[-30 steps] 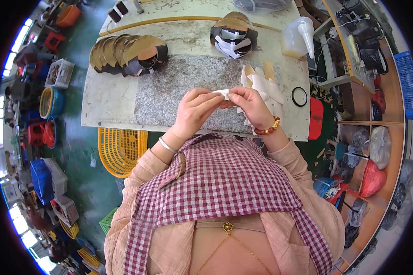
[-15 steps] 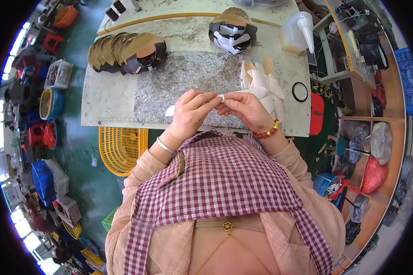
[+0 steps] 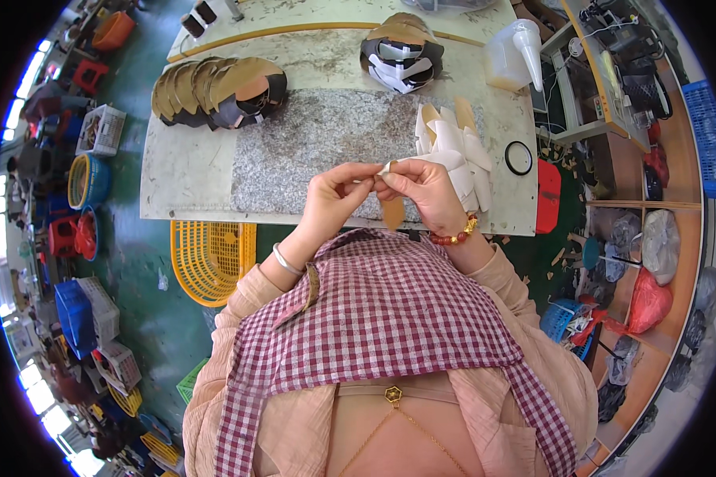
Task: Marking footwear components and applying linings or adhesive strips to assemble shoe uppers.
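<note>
Just above the near table edge, both hands pinch a small strip (image 3: pixel 392 211), white on one side and tan on the other. My left hand (image 3: pixel 334 196) grips its upper end between thumb and forefinger, while my right hand (image 3: pixel 424 193) closes on the same end from the other side. The tan part hangs down below the fingers. Beside my right hand lies a pile of similar white and tan pieces (image 3: pixel 457 159). A rough grey slab (image 3: pixel 318 127) set on the table is behind both hands.
Overlapping tan and black shoe pieces (image 3: pixel 207 87) lie at the table's far left. A tan, black and white stack (image 3: pixel 403 56) sits farther back, left of a spouted bottle (image 3: pixel 511 60). A black ring (image 3: pixel 519 158) rests at right. A yellow basket (image 3: pixel 215 266) stands below the left edge.
The strip has turned so its tan side now hangs below my fingers; earlier a white end stuck out left of my left hand. My left fingers have shifted their pinch.
</note>
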Demonstrator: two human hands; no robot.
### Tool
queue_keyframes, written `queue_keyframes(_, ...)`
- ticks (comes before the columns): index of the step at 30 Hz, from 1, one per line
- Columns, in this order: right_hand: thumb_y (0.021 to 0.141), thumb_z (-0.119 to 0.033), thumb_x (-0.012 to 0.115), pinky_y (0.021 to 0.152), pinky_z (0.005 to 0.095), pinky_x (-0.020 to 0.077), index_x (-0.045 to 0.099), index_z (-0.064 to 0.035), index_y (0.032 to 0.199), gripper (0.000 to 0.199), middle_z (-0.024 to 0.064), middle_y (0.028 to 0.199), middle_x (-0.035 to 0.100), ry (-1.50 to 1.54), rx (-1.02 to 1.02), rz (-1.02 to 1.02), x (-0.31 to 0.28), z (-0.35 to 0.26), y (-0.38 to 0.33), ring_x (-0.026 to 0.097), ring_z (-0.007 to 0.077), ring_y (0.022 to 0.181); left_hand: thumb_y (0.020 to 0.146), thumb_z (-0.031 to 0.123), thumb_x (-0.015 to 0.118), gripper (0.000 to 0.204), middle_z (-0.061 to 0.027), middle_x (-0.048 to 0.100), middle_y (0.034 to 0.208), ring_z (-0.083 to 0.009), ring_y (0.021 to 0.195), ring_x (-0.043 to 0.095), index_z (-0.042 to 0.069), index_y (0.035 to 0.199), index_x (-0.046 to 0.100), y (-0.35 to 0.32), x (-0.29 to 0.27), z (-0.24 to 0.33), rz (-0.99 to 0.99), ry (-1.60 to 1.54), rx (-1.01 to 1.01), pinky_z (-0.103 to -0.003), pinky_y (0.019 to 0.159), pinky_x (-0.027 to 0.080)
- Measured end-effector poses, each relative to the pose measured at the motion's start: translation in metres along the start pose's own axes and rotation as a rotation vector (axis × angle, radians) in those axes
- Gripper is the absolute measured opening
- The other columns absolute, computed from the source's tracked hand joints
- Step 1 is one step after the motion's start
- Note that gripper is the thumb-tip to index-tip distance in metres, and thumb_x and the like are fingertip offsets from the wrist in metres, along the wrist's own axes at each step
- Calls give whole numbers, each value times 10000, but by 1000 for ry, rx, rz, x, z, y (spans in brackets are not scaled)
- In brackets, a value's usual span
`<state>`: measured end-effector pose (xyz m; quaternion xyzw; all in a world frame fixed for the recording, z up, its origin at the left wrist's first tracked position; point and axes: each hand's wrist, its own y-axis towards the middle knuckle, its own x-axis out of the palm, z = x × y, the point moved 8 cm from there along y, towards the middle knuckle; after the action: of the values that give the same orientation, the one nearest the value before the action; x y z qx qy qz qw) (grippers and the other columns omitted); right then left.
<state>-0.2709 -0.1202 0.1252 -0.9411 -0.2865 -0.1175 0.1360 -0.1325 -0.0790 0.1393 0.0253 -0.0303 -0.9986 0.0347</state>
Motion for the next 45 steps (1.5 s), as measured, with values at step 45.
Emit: queue_keyframes(45, 872, -9, 618, 707, 203, 527, 680, 43, 954, 115, 86, 866, 699, -275, -104, 93, 1, -5, -10, 649, 125, 750, 832, -15, 646, 151, -50, 690, 811, -69, 656, 593, -14, 971, 705, -2, 4, -1, -15, 64, -65, -167, 596, 488)
